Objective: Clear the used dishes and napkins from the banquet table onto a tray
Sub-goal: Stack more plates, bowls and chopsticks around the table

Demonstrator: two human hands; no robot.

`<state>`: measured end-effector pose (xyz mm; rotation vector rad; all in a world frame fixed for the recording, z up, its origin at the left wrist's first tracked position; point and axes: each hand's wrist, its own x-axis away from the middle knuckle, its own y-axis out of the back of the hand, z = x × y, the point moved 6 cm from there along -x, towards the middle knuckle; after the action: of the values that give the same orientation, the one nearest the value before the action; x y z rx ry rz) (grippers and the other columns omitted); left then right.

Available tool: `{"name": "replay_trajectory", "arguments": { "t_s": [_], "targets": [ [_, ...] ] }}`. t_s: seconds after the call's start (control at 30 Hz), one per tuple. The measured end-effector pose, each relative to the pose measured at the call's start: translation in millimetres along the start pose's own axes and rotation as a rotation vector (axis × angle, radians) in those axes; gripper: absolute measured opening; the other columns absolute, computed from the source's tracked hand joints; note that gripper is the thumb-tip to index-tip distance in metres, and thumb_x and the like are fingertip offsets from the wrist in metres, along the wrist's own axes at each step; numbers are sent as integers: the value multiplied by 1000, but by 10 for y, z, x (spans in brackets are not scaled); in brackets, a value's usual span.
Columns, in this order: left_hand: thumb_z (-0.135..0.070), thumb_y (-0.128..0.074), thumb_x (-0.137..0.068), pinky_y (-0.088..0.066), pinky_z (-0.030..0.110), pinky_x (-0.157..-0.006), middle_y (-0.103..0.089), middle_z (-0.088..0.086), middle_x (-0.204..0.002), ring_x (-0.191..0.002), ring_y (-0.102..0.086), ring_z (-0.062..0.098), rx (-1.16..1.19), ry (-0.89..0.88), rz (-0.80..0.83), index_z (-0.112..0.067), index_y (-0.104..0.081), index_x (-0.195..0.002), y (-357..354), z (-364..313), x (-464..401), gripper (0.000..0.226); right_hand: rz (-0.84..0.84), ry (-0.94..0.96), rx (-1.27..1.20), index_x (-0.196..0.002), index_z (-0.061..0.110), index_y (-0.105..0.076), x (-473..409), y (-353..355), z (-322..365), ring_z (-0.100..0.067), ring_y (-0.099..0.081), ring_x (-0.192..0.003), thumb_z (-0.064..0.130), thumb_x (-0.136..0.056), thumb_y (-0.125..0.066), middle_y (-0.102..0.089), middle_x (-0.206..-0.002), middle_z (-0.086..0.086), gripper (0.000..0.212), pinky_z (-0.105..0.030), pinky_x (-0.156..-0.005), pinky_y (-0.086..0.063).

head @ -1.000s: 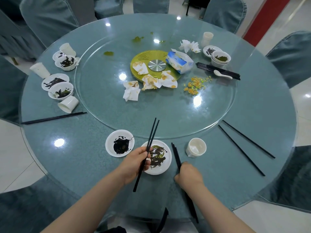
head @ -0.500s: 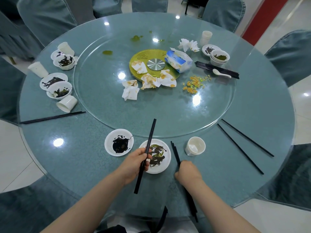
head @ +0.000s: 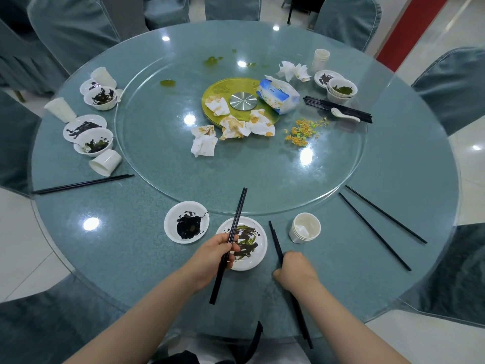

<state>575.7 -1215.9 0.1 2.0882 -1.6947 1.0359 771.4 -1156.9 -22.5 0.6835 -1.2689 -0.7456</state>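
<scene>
Chopsticks (head: pixel 237 222) between left hand (head: pixel 214 254) fingers (head: pixel 234 246) — tips pointing away.

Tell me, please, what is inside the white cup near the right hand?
The white cup stands upright beside the right hand. Inside, only white walls and a pale shiny patch show. Its rim looks layered, maybe stacked cups. The near inner wall is hidden.

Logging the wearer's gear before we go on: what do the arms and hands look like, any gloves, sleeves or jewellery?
Both arms are bare from the bottom of the picture to the wrist, with no sleeve in view. The left hand and right hand wear no gloves. No watch, bracelet or ring shows on the parts that can be seen.
</scene>
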Motion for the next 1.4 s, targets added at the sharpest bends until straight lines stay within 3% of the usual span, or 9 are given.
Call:
{"name": "replay_trajectory", "arguments": {
  "t_s": [0.2, 0.33, 0.47, 0.67, 0.77, 0.97, 1.1, 1.3, 1.4],
  "targets": [
    [-1, -38, -99, -45, 24, -56, -61, 6, -84, -62, -51, 13, 4, 25, -7, -5, -58, -113, -13, 40, -25, 24, 21, -45, -146, -69, 13, -49, 59, 98, 11, -21, -51, -64, 28, -73, -60, -55, -74, -2, 19, -24, -46, -36],
    [-2, -41, -98, -48, 25, -60, -62, 6, -85, -66, -53, 14, -18, 46, 7, -4, -57, -115, -46, 81, -46, 24, -3, -19, -265, -60, 14, -40, 111, 226, 96, -19, -37, -53, 26, -69, -58, -44, -59, -1, 23, -24, -47, -32],
    [-9, -42, -100, -52, 28, -65, -63, 7, -84, -70, -60, 17, 23, 83, 42, -4, -58, -114, -135, 116, -40, 22, 31, 12, -444, -58, 16, -42, 175, 404, 326, -18, -51, -44, 24, -72, -59, -56, -45, -1, 23, -22, -48, -41],
    [-32, -39, -101, -51, 33, -80, -68, 16, -106, -94, -64, 25, 67, 176, 122, -6, -66, -114, -317, 165, -39, 39, 76, 24, -615, -58, 19, -46, 114, 541, 673, -25, -70, -57, 25, -74, -62, -66, -54, -8, 23, -33, -65, -58],
    [-37, -37, -102, -49, 34, -78, -66, 13, -93, -83, -59, 24, 97, 173, 225, -10, -67, -97, -458, 142, -6, 41, 45, 13, -557, -56, 18, -47, 84, 568, 702, -24, -70, -60, 26, -73, -61, -70, -61, -10, 24, -33, -66, -58],
    [-27, -40, -99, -53, 32, -78, -71, 7, -104, -82, -64, 21, -33, 125, 202, -10, -65, -115, -568, 54, -5, 34, 2, 6, -445, -53, 17, -44, 49, 639, 578, -22, -52, -57, 27, -75, -61, -53, -55, -2, 29, -26, -52, -42],
    [-16, -37, -102, -51, 33, -75, -70, 7, -102, -68, -56, 15, -94, 90, 187, -8, -59, -117, -612, 2, -58, 29, -9, 42, -430, -52, 17, -37, -11, 713, 490, -22, -42, -57, 22, -76, -59, -45, -54, 0, 33, -27, -50, -34],
    [-5, -39, -101, -49, 30, -65, -65, 5, -92, -62, -54, 13, -117, 30, 132, -5, -53, -114, -678, -131, -220, 19, -46, 90, -469, -72, 11, -64, -128, 960, 333, -19, -51, -60, 24, -80, -56, -68, -72, -10, 18, -28, -57, -45],
    [-5, -40, -101, -50, 28, -62, -64, 5, -89, -63, -54, 13, -80, 11, 108, -6, -55, -107, -725, -208, -306, 16, -131, 84, -482, -80, 15, -63, -261, 1163, 123, -17, -60, -72, 25, -84, -55, -72, -82, -5, 14, -30, -68, -49]
  ]
}}
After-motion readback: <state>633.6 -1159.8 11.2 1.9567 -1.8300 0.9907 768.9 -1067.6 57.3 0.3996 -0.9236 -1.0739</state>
